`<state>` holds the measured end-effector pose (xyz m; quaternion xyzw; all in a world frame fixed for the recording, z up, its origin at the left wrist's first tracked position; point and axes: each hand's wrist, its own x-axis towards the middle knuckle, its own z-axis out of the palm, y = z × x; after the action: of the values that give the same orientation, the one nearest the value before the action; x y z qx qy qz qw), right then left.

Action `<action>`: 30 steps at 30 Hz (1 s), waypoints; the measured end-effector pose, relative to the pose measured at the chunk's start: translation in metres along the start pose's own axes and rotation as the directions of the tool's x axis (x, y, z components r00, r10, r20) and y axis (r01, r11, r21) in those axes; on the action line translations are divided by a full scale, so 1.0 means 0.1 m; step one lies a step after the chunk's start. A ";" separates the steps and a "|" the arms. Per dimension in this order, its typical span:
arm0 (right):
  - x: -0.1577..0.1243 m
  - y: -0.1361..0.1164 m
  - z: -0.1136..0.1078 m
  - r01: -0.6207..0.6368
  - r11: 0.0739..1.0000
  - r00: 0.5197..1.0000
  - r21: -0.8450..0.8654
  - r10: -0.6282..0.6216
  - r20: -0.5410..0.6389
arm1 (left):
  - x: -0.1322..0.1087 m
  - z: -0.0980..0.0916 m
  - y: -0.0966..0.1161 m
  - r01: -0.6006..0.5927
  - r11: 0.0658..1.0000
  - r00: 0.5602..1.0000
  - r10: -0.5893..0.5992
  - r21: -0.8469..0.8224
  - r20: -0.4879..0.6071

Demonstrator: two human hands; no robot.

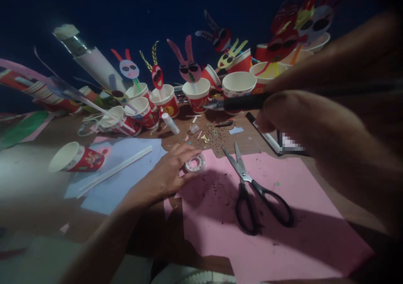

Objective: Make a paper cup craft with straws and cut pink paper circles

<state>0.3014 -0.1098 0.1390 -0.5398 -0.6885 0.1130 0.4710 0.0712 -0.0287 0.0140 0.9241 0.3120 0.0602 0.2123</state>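
My left hand has its thumb and fingers closed round a small roll of clear tape, which rests at the edge of a pink paper sheet. Close to the camera, my right hand grips a black pen whose tip points left. Part of that hand is blurred and dark. Scissors with black handles lie on the pink sheet, blades parted. Small dark snippets are scattered about them.
Behind stand several paper cups bearing paper rabbit faces on straws. To the left, a tipped cup and white straws lie on blue paper. A glue stick and paper scraps lie mid-table; a phone-like object is at right.
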 end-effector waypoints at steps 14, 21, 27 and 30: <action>-0.06 0.04 0.18 0.026 1.000 0.999 0.006 -0.026 -0.047 | 0.00 -0.01 0.00 -0.027 0.999 1.000 0.027 0.020 0.007; -0.08 0.03 0.23 0.045 0.999 0.998 -0.022 -0.046 -0.030 | 0.01 -0.01 0.01 -0.024 1.000 1.000 0.024 0.009 0.016; -0.13 -0.02 0.25 0.082 0.991 0.996 -0.107 -0.084 -0.016 | 0.00 -0.02 0.02 -0.030 0.999 0.999 0.030 0.014 0.020; -0.15 0.05 0.28 0.072 0.991 0.997 -0.112 -0.073 0.000 | 0.00 -0.02 0.02 -0.028 0.999 0.999 0.027 0.024 0.024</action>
<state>0.2822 -0.1109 0.1127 -0.5402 -0.7120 0.0558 0.4450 0.0714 -0.0293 0.0170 0.9315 0.2975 0.0481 0.2038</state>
